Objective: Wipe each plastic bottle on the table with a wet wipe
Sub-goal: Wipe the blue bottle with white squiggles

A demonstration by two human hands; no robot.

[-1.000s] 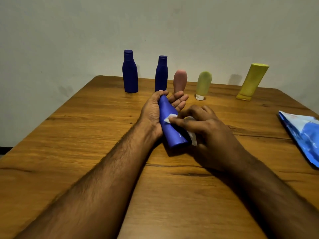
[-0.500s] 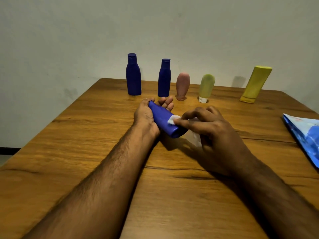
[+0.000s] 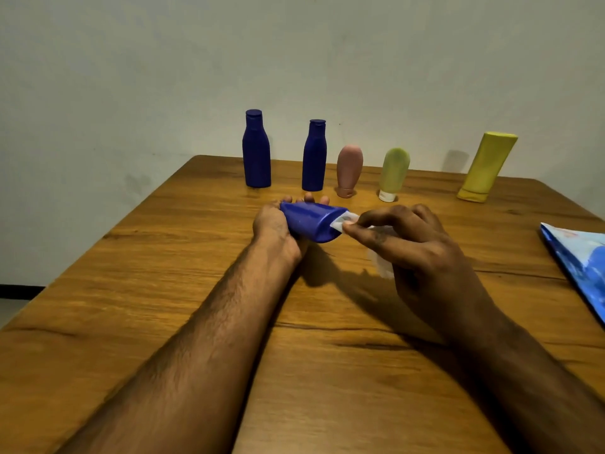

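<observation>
the left hand (image 3: 278, 224) grips a dark blue plastic bottle (image 3: 311, 221) that lies on its side, low over the brown wooden table (image 3: 163, 290), near the middle. the fingers curl round the far side of the bottle and their tips peek over the top. the flat end of the bottle points to the right.

the right hand (image 3: 412, 247) pinches a white wet wipe (image 3: 342, 221) between thumb and fingers and presses it on that flat end. more of the wipe hangs under the palm, and it looks blurry there.

five more bottles stand in a row at the far side of the table, by the pale wall. from left to right there is a tall dark blue plastic bottle (image 3: 256, 150), a smaller dark blue plastic bottle (image 3: 314, 157), a pink round-topped tube (image 3: 349, 170) standing on its cap, a pale green tube (image 3: 393, 173) standing on its white cap, and a tall yellow tube (image 3: 487, 167) that looks tilted to the right.

a blue and white plastic pack (image 3: 579, 257) lies flat at the right edge of the table, well apart from the hands
</observation>
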